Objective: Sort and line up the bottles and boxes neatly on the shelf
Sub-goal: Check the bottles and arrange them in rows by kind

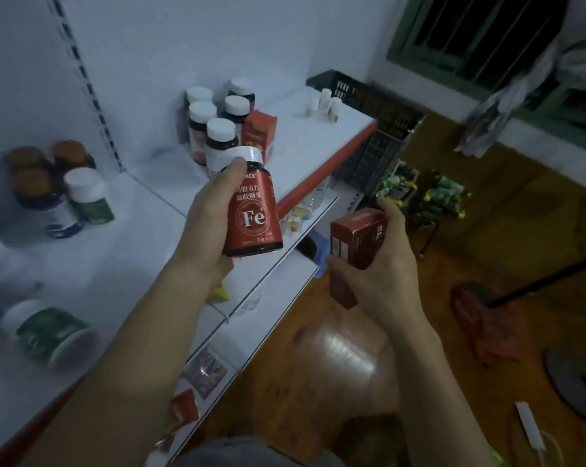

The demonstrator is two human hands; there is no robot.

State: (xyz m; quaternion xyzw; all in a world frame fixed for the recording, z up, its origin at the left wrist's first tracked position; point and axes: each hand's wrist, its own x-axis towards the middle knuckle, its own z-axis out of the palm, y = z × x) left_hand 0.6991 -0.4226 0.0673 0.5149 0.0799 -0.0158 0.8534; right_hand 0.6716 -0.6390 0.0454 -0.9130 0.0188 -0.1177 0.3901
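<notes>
a: what's in the hands?
b: the left hand [211, 214] is wrapped round a red fe bottle [255, 214], thumb up near the white cap, holding it upright over the front edge of the shelf [305, 153]. the right hand [386, 278] grips a dark red box [357, 241] from the side, out over the floor [470, 251], at about four o'clock of the bottle.
a: where should the bottle go?
b: i'd judge it belongs with the white-capped bottles [214, 129] at twelve o'clock of it. set it down upright at the front of that row, label outward, without nudging the red carton [260, 133] just at their three o'clock. the held box probably pairs with that carton.
a: anything unclear?
b: plenty. the brown-capped bottles [39, 170] at nine o'clock are blurred, and a green-labelled bottle [52, 335] lies on its side at seven o'clock. the box's print is unreadable, and the right palm hides its lower end. the lower shelves [278, 288] show only as strips.
</notes>
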